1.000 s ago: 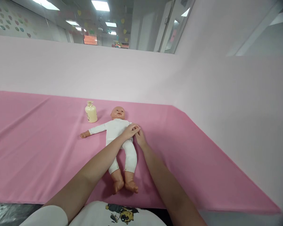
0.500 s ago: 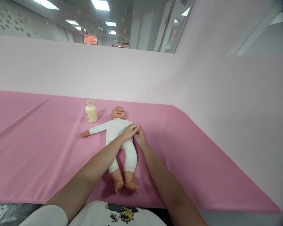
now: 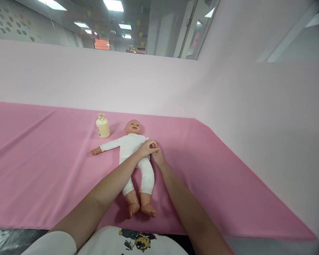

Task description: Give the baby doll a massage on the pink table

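We see a white top (image 3: 98, 246) with a short, plain white sleeve (image 3: 54, 244) ending in a neat curved hem. On its front we find a cartoon print (image 3: 142, 242) with a yellow face and black details (the garment runs out of view just below it). The forearms (image 3: 108, 186) and hands (image 3: 146, 148) are bare.

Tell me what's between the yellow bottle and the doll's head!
Pink sheet, faintly shadowed, lies between the bottle and the doll's head in the head view.

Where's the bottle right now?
In the head view, the bottle stands on the pink sheet, just left of the doll's head, near the white wall.
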`<action>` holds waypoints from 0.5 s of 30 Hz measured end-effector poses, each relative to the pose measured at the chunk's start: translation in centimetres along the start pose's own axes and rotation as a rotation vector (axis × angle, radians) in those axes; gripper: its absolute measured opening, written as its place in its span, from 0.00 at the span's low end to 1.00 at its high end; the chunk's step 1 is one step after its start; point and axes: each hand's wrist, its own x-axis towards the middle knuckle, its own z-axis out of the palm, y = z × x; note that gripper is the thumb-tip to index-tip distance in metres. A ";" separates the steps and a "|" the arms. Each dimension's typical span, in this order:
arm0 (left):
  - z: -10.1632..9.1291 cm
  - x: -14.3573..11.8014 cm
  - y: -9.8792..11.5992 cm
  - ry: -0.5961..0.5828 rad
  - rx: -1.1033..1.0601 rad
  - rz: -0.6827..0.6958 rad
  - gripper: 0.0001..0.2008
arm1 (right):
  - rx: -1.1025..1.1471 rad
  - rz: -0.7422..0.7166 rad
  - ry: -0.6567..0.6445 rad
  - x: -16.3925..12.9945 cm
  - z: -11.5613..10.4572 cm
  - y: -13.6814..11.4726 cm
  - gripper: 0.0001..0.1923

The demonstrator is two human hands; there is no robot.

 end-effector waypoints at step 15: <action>0.1 0.0 0.3 0.013 -0.001 -0.087 0.17 | -0.046 0.021 -0.034 0.1 0.1 -0.7 0.13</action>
